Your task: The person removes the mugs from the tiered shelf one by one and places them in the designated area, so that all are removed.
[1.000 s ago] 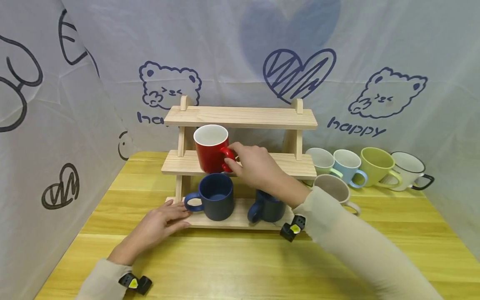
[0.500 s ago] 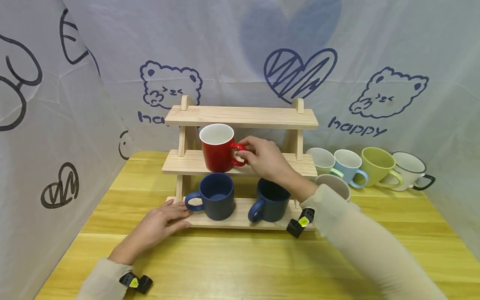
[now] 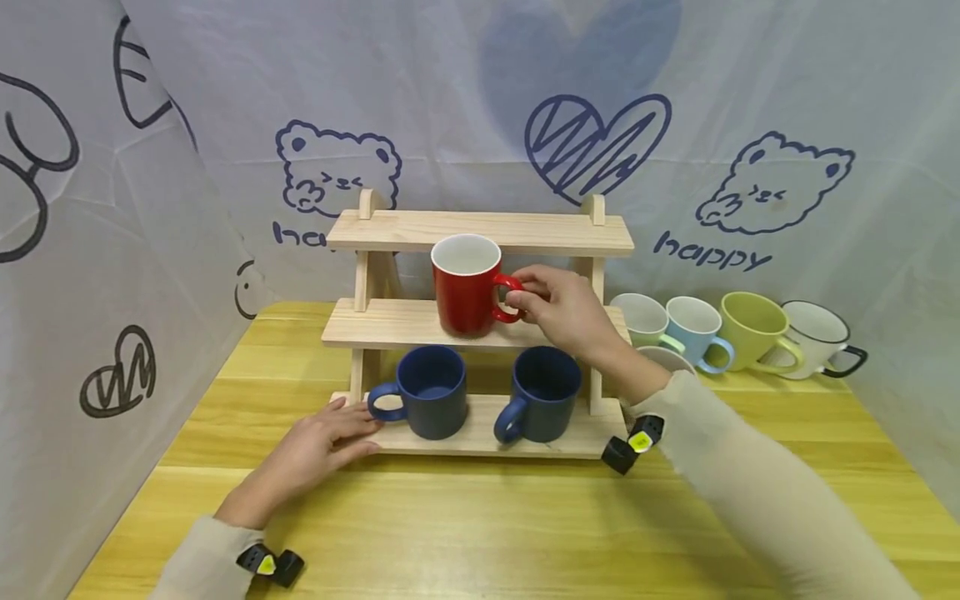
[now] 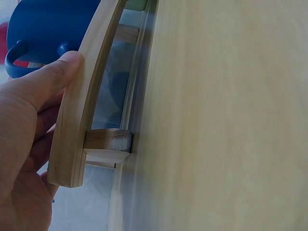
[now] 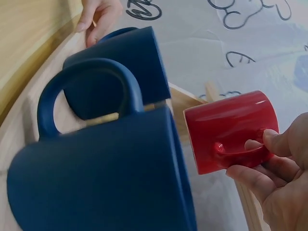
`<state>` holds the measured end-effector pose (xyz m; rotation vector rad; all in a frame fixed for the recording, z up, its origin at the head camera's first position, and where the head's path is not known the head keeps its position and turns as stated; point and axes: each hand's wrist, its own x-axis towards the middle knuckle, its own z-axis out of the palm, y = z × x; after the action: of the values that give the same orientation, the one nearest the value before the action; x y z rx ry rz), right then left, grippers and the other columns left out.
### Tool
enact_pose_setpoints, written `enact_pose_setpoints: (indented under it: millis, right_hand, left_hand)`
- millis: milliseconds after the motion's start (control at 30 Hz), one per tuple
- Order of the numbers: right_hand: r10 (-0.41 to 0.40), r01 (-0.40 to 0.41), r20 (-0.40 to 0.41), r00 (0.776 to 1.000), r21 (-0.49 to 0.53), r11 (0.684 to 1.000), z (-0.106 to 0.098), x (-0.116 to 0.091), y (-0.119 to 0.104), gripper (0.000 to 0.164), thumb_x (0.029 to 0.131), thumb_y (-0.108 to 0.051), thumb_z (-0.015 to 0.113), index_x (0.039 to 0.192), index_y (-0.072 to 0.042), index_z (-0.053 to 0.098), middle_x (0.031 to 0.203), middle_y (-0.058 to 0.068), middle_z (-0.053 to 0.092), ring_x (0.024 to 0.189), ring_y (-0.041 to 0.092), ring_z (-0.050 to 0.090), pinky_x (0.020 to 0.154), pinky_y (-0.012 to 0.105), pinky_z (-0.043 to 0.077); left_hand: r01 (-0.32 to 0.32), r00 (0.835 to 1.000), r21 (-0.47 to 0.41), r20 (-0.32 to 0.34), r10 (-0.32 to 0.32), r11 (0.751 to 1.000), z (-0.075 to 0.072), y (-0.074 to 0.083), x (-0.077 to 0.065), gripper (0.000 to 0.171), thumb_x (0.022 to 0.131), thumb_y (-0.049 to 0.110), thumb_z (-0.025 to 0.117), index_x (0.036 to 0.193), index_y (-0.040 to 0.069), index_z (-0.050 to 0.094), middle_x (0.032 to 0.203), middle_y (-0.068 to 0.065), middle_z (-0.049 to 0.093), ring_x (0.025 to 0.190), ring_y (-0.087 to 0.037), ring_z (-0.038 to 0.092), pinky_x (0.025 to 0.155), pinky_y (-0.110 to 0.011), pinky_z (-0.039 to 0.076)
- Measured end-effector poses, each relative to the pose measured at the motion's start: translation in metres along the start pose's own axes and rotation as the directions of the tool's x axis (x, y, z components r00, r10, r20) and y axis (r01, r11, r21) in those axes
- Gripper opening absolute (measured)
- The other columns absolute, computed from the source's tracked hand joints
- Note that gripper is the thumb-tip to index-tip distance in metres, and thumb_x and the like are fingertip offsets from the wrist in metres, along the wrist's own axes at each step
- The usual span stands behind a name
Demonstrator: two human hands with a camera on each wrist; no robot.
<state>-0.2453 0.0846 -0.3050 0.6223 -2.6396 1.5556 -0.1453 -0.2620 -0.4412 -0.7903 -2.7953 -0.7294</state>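
Head view: the right hand (image 3: 566, 312) pinches the handle (image 3: 507, 317) of a red mug (image 3: 461, 296) between thumb and fingers. The mug stands upright above the middle shelf (image 3: 382, 323) of the wooden rack (image 3: 480, 227), its white inside facing up and its handle toward the rack's right end; whether its base touches the board cannot be told. The left hand (image 3: 326, 437) grips the left end of the rack's bottom shelf (image 3: 480, 437), thumb on the front edge.

On that same shelf sit two dark blue mugs, well clear of each other. The left blue mug (image 3: 435, 404) has its handle toward the rack's left end, near the left fingers; the right blue mug (image 3: 546, 408) turns its handle toward the rack's front left.

To the right of the rack, on the yellow wooden table (image 3: 420, 533), a row runs outward: a mug with a green handle (image 3: 637, 321), a light blue mug (image 3: 690, 329), a yellow-green mug (image 3: 750, 333) and a white mug with a black rim (image 3: 813, 343). A beige mug (image 3: 667, 359), partly hidden by the right sleeve (image 3: 750, 475), stands in front of that row. Behind the rack hangs a white cloth (image 3: 465, 108) with bear and heart drawings.
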Motion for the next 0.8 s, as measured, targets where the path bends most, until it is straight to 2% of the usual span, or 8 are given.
enact_pose_setpoints:
  millis: [233,600,800]
  right_hand:
    - [0.036,-0.034,-0.026,0.999,0.058,0.998,-0.026,-0.01,0.004,0.029,0.095,-0.012,0.065,0.122,0.0,0.063,0.113,0.015,0.069,0.098,0.029,0.068,0.082,0.031,0.059]
    - [0.032,-0.027,-0.092,0.995,0.059,0.998,-0.063,-0.034,0.008,0.032,0.096,-0.011,0.063,0.125,0.002,0.059,0.119,0.02,0.066,0.103,0.028,0.067,0.082,0.024,0.057]
    - [0.019,-0.012,-0.146,0.989,0.049,0.999,-0.08,-0.049,0.011,0.03,0.097,-0.01,0.063,0.124,0.0,0.061,0.117,0.016,0.068,0.1,0.021,0.068,0.08,0.024,0.058]
  left_hand:
    - [0.006,1.0,-0.003,-0.001,-0.006,1.0,0.001,0.0,-0.001,0.031,0.088,0.031,0.073,0.111,0.01,0.076,0.118,-0.003,0.069,0.119,-0.025,0.06,0.114,-0.048,0.031]
    - [-0.004,1.0,0.007,-0.005,0.004,1.0,0.0,0.001,0.0,0.031,0.088,0.03,0.073,0.111,0.009,0.075,0.117,-0.004,0.07,0.118,-0.027,0.06,0.115,-0.046,0.031]
    - [-0.005,1.0,0.006,-0.013,0.005,1.0,0.0,0.001,0.0,0.03,0.087,0.028,0.075,0.11,0.009,0.076,0.116,-0.004,0.07,0.118,-0.027,0.06,0.114,-0.047,0.032]
